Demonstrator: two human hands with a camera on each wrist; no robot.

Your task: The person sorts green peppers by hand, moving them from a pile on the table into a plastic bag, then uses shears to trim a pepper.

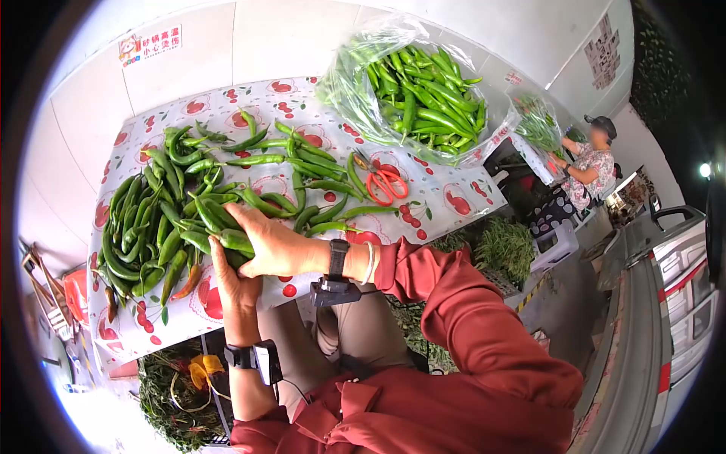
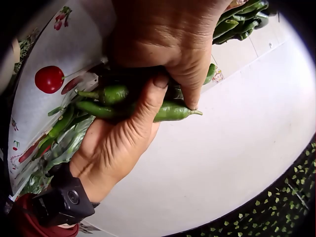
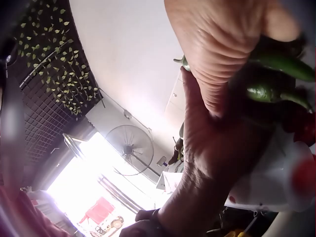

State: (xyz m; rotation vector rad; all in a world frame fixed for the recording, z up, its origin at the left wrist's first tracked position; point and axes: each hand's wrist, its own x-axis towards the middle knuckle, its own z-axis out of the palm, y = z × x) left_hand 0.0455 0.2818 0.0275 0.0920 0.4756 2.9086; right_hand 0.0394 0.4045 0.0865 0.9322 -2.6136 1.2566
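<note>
Plainly, two hands round one bunch of green peppers

In the head view, the left grip (image 1: 239, 291) and the right grip (image 1: 278, 242) are both closed round green peppers (image 1: 236, 240) at the near edge of the tabletop (image 1: 174, 121), which has a fruit-printed cover. The left arm rises from six o'clock; the right, in a red sleeve (image 1: 484, 303), reaches in from four. From the grasped bunch, a heaped pepper pile (image 1: 140, 227) sits close at nine o'clock, while loose peppers (image 1: 329, 185) spread towards one and two. Orange-handled scissors (image 1: 372, 172) lie at two o'clock, beside some of these. A clear bag (image 1: 348, 106) of peppers stands open at one o'clock, and another person (image 1: 594, 170) is well apart, between two and three. Leafy greens (image 1: 178, 405) are below the tabletop at seven.

In the left wrist view, the left grip comes down from twelve o'clock, its thumb at a pepper's stem end. The right grip comes from seven, thumb over the peppers. A printed cherry shows at nine.

In the right wrist view, the right grip fills twelve to one o'clock and the left meets it from six. Peppers stick out towards three; a fan (image 3: 128, 149) shows at eight. Most fingertips are hidden.
</note>
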